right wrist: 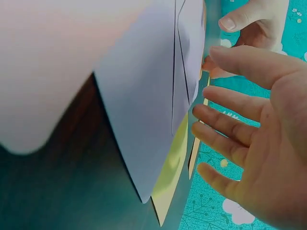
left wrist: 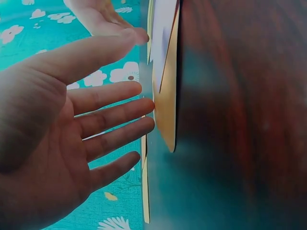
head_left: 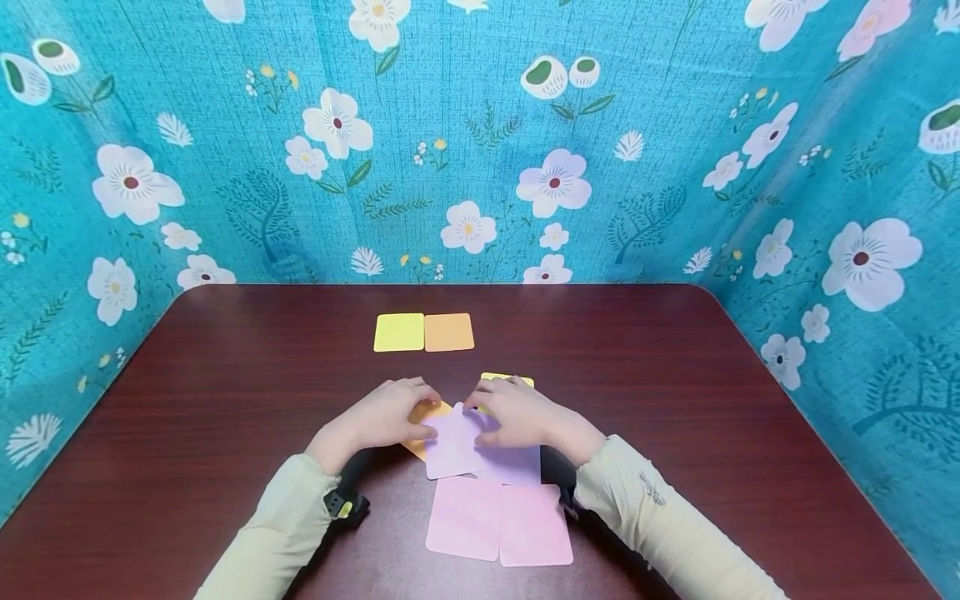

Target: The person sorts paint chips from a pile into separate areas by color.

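Two lilac cards overlap on the table; the tilted left one [head_left: 452, 454] lies partly over the right one [head_left: 525, 468]. An orange card [left wrist: 166, 120] pokes out from under the left lilac card. A yellow card [right wrist: 172, 177] shows behind the right one. My left hand [head_left: 390, 414] is over the orange card, its fingers loosely bent; in the left wrist view its fingertips are at the card's edge. Above the lilac cards my right hand [head_left: 521, 414] hovers with spread, relaxed fingers [right wrist: 225, 120], holding nothing. Whether the thumbs touch the cards is unclear.
Two pink cards [head_left: 465, 518] lie side by side nearest the camera. Farther back, a yellow card [head_left: 400, 332] and an orange card [head_left: 449, 332] sit edge to edge. A flowered teal cloth [head_left: 450, 125] hangs around the dark wooden table [head_left: 210, 392].
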The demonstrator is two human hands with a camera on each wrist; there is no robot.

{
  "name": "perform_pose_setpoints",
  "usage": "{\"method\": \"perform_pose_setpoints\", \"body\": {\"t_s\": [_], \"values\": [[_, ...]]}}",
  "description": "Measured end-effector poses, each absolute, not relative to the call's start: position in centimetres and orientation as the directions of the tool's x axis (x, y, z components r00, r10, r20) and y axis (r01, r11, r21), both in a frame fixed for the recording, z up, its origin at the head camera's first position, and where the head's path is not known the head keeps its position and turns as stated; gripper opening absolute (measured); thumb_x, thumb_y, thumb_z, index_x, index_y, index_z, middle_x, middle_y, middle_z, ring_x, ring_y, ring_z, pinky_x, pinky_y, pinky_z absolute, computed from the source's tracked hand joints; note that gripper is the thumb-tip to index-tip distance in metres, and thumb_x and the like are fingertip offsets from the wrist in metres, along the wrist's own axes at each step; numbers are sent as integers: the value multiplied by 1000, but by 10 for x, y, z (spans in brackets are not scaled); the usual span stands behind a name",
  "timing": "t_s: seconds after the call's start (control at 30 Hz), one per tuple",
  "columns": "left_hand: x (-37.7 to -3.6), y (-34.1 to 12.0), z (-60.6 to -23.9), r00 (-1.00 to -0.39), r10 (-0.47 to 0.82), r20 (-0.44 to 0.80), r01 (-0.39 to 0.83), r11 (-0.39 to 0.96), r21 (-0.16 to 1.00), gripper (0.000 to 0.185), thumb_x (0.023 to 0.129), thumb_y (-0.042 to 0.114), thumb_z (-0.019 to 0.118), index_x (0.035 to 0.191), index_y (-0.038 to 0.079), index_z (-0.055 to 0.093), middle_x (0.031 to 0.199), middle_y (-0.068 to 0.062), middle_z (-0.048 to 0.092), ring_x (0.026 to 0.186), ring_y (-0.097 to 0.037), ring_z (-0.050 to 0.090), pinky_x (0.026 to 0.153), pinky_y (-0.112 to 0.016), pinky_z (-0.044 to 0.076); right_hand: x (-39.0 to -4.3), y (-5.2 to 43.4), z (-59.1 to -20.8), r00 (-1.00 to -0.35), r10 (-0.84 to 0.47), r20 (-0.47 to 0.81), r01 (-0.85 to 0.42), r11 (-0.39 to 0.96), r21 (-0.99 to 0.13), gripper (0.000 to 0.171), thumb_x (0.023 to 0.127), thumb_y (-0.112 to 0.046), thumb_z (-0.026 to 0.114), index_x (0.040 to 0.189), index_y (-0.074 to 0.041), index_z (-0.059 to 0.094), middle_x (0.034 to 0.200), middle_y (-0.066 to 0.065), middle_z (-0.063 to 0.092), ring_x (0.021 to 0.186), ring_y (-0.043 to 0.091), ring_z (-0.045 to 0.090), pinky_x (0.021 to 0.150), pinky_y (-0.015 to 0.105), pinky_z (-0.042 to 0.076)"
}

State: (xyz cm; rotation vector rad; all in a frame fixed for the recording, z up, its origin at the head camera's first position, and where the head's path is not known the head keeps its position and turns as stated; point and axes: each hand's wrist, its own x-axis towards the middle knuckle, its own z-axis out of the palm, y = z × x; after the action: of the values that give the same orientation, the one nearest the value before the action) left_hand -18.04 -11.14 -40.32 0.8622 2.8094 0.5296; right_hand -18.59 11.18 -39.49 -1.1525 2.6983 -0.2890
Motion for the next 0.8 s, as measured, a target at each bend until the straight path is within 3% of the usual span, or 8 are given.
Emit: {"method": "perform_pose_setpoints", "body": {"t_s": [0.2,0.57,0.8], "values": [[-173,-109,-402,-809,583,-66,526,770,360,43,73,34,73,107,10,64,102,-1,59,93,-16,52,87,-39,40,-181,112,-394,-688,-714,-129,-686,698,-206,53,72,-42,71,117,-15,59,112,1,55,110,19,49,96,49,30],[-156,-105,-401,-765,640,-75,591,744,313,81,61,52,76,116,-2,53,109,-8,49,101,-24,46,88,-44,37,-176,110,-392,-684,-718,-134,-697,696,-172,74,62,-54,74,119,-12,57,117,3,51,112,21,47,99,48,28],[-153,-100,-401,-765,642,-57,613,752,242,81,56,48,80,112,-3,52,103,-9,46,96,-24,44,85,-42,37,-171,108,-393,-687,-714,-131,-701,700,-139,78,60,-53,75,122,-11,55,119,1,49,111,20,47,99,47,29]]}}
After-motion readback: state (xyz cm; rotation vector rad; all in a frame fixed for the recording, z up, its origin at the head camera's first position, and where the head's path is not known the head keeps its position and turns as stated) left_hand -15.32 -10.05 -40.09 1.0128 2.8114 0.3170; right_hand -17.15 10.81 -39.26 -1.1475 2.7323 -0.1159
